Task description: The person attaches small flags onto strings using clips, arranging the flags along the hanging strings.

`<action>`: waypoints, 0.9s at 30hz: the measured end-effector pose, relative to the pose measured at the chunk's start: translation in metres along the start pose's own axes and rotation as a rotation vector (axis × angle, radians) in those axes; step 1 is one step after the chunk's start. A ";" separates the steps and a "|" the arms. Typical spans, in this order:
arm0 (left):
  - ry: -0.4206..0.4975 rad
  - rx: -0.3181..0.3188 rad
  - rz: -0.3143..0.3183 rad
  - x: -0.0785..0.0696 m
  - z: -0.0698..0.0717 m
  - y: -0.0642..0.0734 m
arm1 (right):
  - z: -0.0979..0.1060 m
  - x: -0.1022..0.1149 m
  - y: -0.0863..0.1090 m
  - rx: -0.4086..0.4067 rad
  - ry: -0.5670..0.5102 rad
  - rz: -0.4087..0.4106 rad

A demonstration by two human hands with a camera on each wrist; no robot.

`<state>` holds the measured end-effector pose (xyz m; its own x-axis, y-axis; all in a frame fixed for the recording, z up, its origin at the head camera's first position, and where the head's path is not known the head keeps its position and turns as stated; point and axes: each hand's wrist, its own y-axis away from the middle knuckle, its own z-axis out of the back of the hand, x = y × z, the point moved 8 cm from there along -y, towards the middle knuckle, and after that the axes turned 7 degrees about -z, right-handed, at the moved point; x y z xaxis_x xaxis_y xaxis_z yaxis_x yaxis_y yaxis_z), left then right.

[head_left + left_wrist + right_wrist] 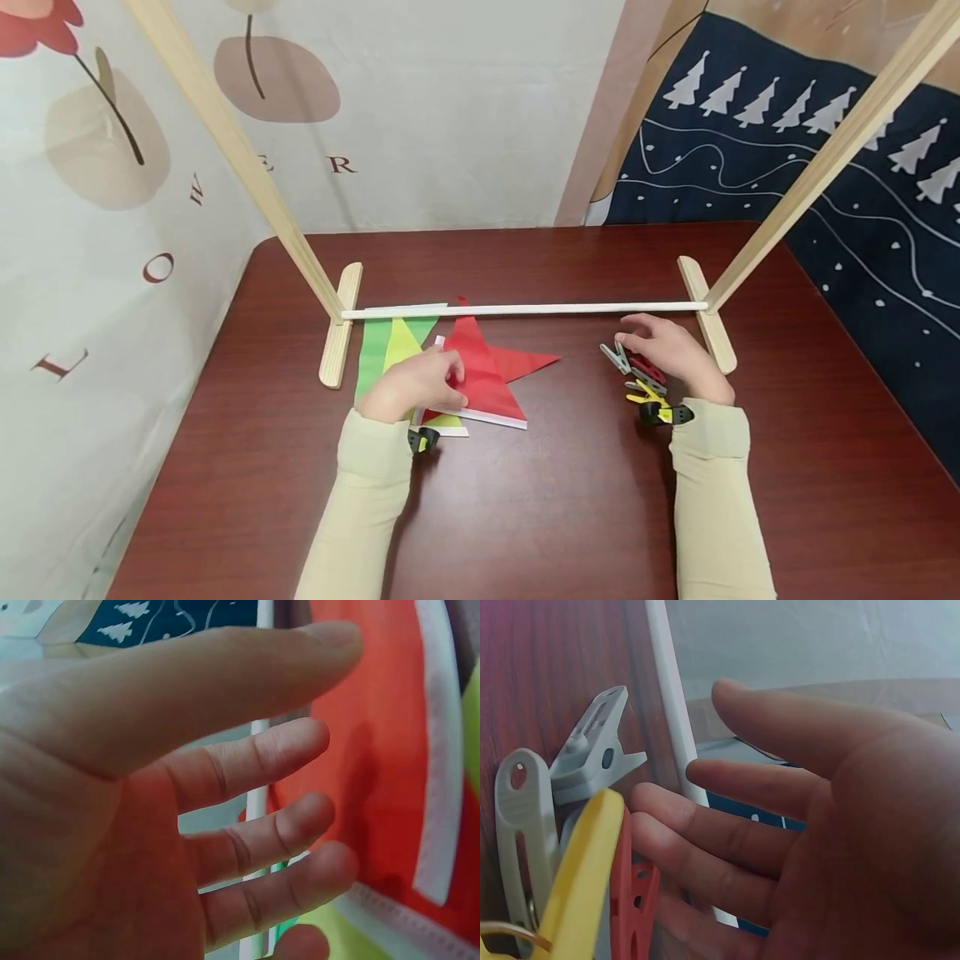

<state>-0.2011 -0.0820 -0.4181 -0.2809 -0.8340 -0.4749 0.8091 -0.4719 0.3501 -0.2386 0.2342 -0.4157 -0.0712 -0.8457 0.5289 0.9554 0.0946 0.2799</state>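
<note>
My left hand [414,385] is over a loose pile of triangular pennants, its fingers bent slightly and apart from the thumb. Red pennants [480,379] with a white edge strip lie on top, overlapping a yellow pennant [402,340] and a green pennant [372,354]. In the left wrist view the fingertips are close to the red cloth [390,750]; touch cannot be told. Beside several plastic clips is my right hand [678,354], thumb and fingers spread, gripping nothing. Grey clips [592,754], a yellow clip [581,877] and a red clip [634,900] lie bunched near its fingertips.
A thin white rod [570,309] runs low across the table between two wooden feet [336,354]. From these rise a left post [247,162] and a right post [832,162]. Printed cloths hang behind the dark red tabletop [540,517].
</note>
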 end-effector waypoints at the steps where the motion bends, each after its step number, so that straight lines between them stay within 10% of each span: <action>1: -0.016 0.001 -0.002 -0.001 -0.002 0.000 | -0.001 0.001 0.000 0.001 0.007 0.005; 27: -0.149 0.017 0.011 -0.011 -0.014 -0.007 | -0.014 0.014 -0.004 0.051 0.066 0.020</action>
<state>-0.1961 -0.0656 -0.4266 -0.3468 -0.8716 -0.3464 0.8039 -0.4665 0.3690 -0.2389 0.2148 -0.4207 -0.0313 -0.8758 0.4816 0.9404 0.1375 0.3112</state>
